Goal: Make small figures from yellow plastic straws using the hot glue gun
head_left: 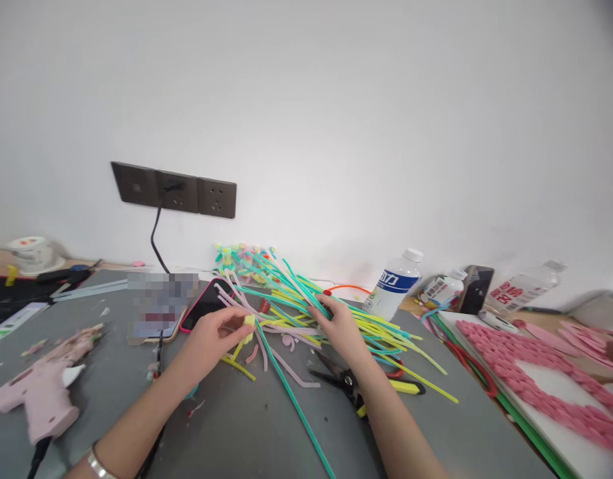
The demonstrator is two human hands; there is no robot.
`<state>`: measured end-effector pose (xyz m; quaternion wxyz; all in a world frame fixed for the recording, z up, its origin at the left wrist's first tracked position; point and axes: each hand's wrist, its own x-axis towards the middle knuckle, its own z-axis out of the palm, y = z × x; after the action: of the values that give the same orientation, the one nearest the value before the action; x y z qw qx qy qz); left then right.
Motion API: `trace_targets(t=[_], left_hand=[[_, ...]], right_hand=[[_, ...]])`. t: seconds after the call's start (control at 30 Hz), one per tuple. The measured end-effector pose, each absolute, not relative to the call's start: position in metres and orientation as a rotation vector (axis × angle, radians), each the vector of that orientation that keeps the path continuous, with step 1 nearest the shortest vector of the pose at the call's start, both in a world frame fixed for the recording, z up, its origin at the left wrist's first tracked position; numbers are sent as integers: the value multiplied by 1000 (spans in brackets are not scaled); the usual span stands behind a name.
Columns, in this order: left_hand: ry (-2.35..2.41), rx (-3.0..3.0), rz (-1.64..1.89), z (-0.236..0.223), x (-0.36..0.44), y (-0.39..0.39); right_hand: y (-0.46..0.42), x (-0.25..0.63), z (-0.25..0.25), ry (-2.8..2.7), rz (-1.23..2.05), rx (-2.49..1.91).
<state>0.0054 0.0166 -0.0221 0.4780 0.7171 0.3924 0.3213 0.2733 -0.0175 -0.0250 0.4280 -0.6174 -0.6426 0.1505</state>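
Note:
My left hand [221, 336] pinches a small pale-yellow piece [249, 321] between thumb and fingertip, just left of the pile. Over the middle of a loose heap of yellow pipe cleaners [386, 326], my right hand [339, 326] has its fingers closed on teal pipe cleaners [306, 293]. One long teal pipe cleaner [293, 396] runs from beside the yellow piece toward the table's front. Lilac pipe cleaners [291, 369] lie between my hands. Under my right wrist are black-bladed scissors [349, 381], partly covered by the forearm.
A pink glue gun [41, 392] lies at left, its cord trailing forward. Two phones, one with a lit screen [159, 309], the other pink-edged [204, 306], sit behind my left hand. A water bottle [393, 286] stands behind the heap. At right lies a pink braided piece [526, 372].

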Motion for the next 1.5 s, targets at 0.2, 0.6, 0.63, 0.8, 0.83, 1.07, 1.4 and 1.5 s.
trace_targets(t=[0.2,0.6,0.63,0.8,0.83,1.07,1.4,1.5], left_hand=[[966,1774,784,-24,5,17],[981,1878,773,-19,9,15],[984,1879,773,-19,8,15],[990,1887,770,-18,9,15],[989,1883,774,-18,9,14],[968,1831,764,-22,8,15],[1079,1911,886,-25,5,20],[1081,1936,926,-26,4,21]], right_hand=[[-16,273,-27,-1559,387,-1535],[-16,272,-26,-1520,374,-1524],[-17,272,-26,-1519,373,-1528],[-17,272,-26,-1546,353,-1535],[-17,272,-26,-1553,345,-1536],[-16,272,-32,-1661,254,-1556],[-18,269,-31,-1797,225,-1543],[-18,269,-33,-1835,225,-1556]])
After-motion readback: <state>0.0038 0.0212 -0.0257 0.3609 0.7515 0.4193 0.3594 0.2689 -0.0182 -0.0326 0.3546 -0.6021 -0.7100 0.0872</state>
